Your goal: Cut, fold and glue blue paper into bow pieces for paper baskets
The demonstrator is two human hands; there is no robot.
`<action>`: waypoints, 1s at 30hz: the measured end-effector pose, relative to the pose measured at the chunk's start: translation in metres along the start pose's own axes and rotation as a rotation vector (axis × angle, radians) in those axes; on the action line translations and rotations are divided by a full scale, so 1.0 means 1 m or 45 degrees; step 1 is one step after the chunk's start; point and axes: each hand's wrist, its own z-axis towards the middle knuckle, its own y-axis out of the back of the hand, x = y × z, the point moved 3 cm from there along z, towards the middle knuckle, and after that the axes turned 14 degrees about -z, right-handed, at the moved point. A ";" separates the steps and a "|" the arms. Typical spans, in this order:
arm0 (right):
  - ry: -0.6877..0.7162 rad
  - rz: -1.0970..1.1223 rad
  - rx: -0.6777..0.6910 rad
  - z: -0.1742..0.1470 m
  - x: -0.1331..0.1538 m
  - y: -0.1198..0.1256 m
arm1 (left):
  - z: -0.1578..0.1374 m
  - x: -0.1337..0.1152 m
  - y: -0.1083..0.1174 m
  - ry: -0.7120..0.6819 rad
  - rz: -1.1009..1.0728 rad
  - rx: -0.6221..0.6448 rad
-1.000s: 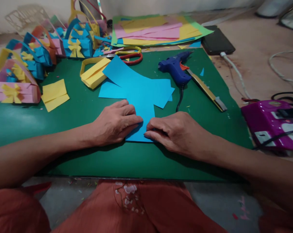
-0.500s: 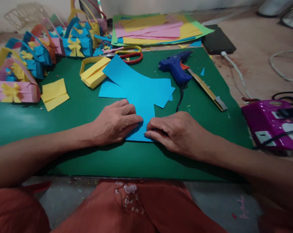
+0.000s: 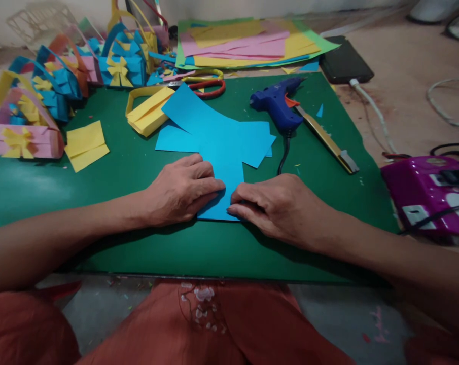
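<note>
A cross-shaped sheet of blue paper [image 3: 217, 139] lies on a green cutting mat [image 3: 138, 167]. My left hand [image 3: 181, 190] presses flat on the near flap of the sheet from the left. From the right, my right hand [image 3: 278, 205] presses on the same flap with its fingers curled. The fingertips of both hands nearly meet over the paper's near edge, and part of that flap is hidden under them.
A blue glue gun [image 3: 277, 106] and a yellow utility knife [image 3: 326, 142] lie right of the paper. Red-and-yellow scissors [image 3: 206, 83], a folded yellow paper basket [image 3: 147, 111], yellow squares [image 3: 84, 147] and several finished baskets [image 3: 22, 126] sit at left. Coloured sheets [image 3: 248, 43] lie behind; a purple device [image 3: 430, 192] sits at right.
</note>
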 end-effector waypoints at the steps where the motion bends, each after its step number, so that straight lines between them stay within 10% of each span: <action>1: -0.006 -0.002 0.000 0.000 0.000 0.000 | 0.000 0.000 0.000 -0.004 -0.004 -0.001; 30: 0.020 -0.045 -0.008 -0.002 0.000 -0.001 | 0.000 -0.001 0.000 0.000 0.027 0.001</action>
